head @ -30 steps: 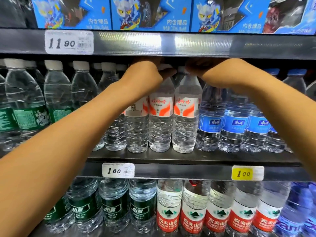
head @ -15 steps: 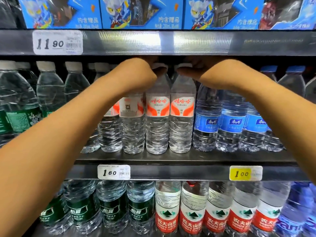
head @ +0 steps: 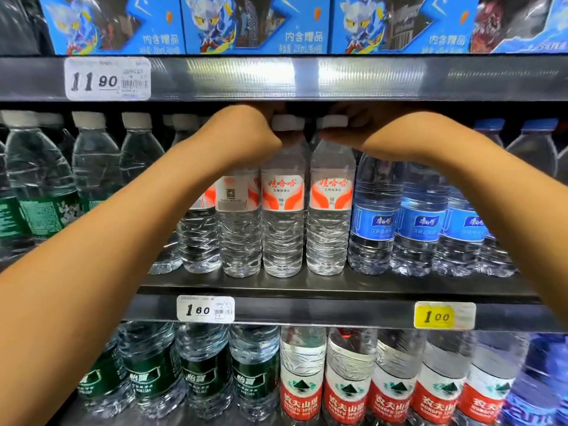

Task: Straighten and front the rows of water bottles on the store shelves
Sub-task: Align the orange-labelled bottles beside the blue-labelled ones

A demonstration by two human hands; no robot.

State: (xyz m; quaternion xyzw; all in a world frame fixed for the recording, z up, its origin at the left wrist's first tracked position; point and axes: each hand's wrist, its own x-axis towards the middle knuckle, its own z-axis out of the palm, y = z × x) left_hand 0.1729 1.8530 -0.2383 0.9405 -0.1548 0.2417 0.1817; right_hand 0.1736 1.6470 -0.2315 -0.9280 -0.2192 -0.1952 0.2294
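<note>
On the middle shelf (head: 322, 287), the left hand (head: 242, 133) is curling round one red-labelled bottle's cap (head: 284, 123) while the right hand (head: 365, 130) is gripping its neighbour's cap (head: 333, 121). Both labels are facing front; a third bottle (head: 238, 222) is showing its barcode side, needing turning.

A white paper price tag (head: 107, 79) on the upper shelf rail reads "11 90". Lower down, a white tag (head: 205, 309) reads "1 60" and a yellow tag (head: 439, 316) to its right reads "1 00". The blue cartons (head: 258, 24) above show "内含赠品" and "200mL". Clear bottles with red-and-white labels (head: 347, 398) on the bottom shelf read "农夫山泉".
</note>
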